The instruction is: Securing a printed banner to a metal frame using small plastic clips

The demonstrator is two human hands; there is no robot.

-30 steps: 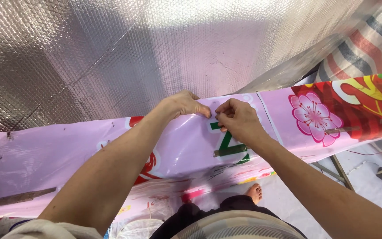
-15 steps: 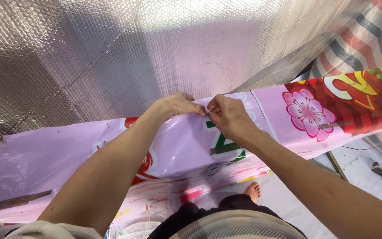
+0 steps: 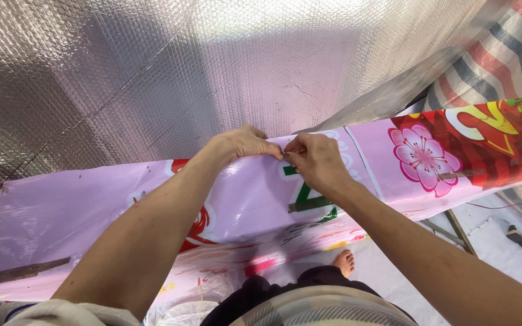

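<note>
pink printed banner (image 3: 243,199) pinched at its top edge by left hand (image 3: 243,143) and right hand (image 3: 315,160), fingertips met, silver bubble foil sheet (image 3: 182,72) behind

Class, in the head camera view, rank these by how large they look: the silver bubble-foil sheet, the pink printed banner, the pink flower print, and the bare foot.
1. silver bubble-foil sheet
2. pink printed banner
3. pink flower print
4. bare foot, though it lies farther from the camera and is partly hidden, so it only appears smallest.
</note>
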